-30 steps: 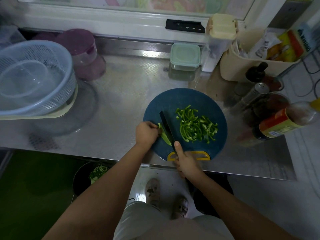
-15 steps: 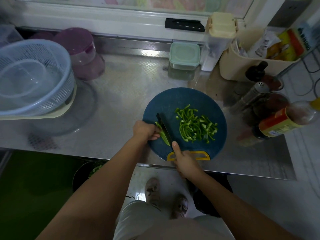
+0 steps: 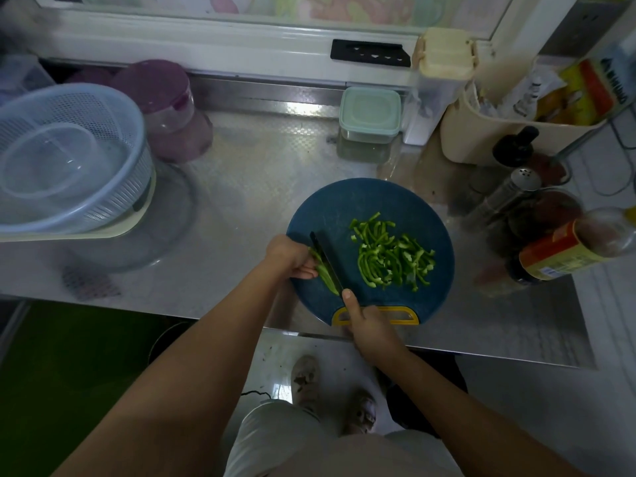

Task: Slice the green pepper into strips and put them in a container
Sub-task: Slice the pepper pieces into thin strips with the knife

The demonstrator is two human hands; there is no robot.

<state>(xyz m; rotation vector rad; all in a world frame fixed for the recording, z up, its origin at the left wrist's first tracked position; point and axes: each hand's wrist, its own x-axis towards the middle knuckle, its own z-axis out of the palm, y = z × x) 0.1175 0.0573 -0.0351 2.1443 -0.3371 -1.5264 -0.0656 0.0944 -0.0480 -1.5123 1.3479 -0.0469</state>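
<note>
Left hand (image 3: 290, 258) was curled over the uncut green pepper piece (image 3: 324, 271), fingertips pinning it to the left side of the round blue cutting board (image 3: 361, 201). Right hand (image 3: 370, 325) was clenched round the handle of the black knife (image 3: 325, 256), one finger laid forward toward the blade. The blade lay right against the pepper piece on its right side, tip pointing away from the person. I could not tell if the edge was through the flesh.

Cut pepper strips (image 3: 392, 258) lay in a loose pile on the board's right half, apart from the knife. The board's yellow handle (image 3: 407, 316) was at the near edge, partly under the right hand. The board sat on a steel counter (image 3: 258, 187).

Far left: pale blue colander (image 3: 113, 132) with a clear bowl (image 3: 48, 166) inside, and a purple jar (image 3: 161, 105) behind it. At the back: mint-lidded box (image 3: 370, 113), lid on, and a tall cream-lidded canister (image 3: 444, 60).

Writing: the bottle (image 3: 564, 251) lying at right had a red and yellow label, print too small to read. A yellow and red packet (image 3: 581, 94) in the beige basket (image 3: 481, 142) showed dark capital letters cut off at the frame edge, not legible. A metal shaker (image 3: 516, 187) and a dark-capped bottle (image 3: 516, 146) stood nearby, no readable text.
</note>
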